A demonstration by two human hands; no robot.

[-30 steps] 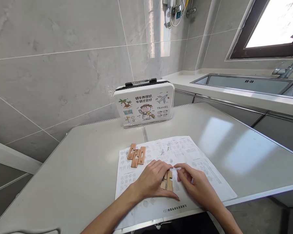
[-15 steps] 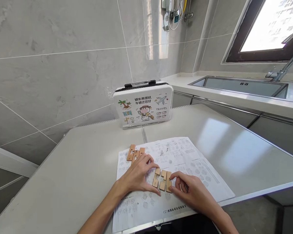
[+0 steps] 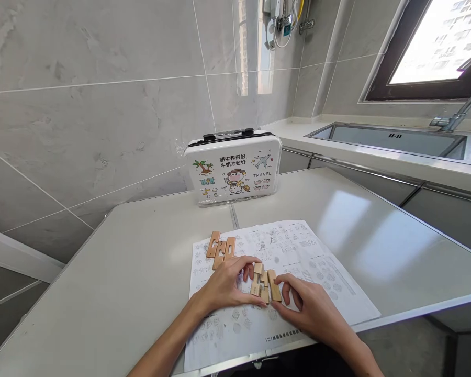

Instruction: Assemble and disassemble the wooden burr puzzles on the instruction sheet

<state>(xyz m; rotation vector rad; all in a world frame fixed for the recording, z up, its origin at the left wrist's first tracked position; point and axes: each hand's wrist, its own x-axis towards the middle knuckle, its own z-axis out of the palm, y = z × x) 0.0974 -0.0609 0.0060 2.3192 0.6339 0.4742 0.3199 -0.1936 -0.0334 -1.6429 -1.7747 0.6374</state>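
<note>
Three notched wooden puzzle bars (image 3: 264, 283) lie side by side on a printed instruction sheet (image 3: 317, 262). My left hand (image 3: 223, 285) pinches the left bar of this group between thumb and fingers. My right hand (image 3: 310, 309) holds the right bar with its fingertips. A second group of three wooden bars (image 3: 220, 248) lies apart at the sheet's upper left, just beyond my left hand.
The sheet lies on a white folding table (image 3: 133, 272). A white cartoon-printed case (image 3: 235, 170) stands at the table's far edge against the tiled wall. A steel sink (image 3: 392, 137) and a tap (image 3: 459, 112) are at the right under a window.
My left hand uncovered the wooden bars, which now lie spread as three. Both hands shifted slightly away from me and now grip the outer bars.
</note>
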